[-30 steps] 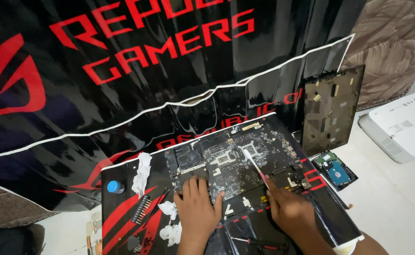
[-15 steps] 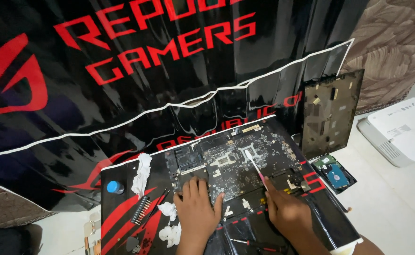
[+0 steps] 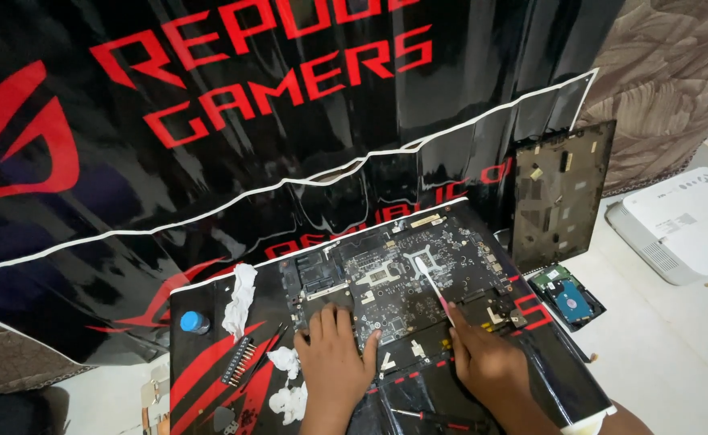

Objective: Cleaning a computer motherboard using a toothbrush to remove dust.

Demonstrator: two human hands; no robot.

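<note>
Right hand grips a toothbrush (bristles indistinct); left hand flat, released, on circuit board.

The board lay in the middle of the mat, and both hands were on its near edge: the left hand flat at the near-left corner, the right hand at the near-right, with a brush slanting over the board's centre. Left of the board, tissue pieces, a bit strip, tweezers and a blue cap filled the mat. Behind the board the banner stood close and closed that side. Right of the board a panel leaned upright, and a drive lay just in front of it. Further right of the board, the table was open up to a white box.
</note>
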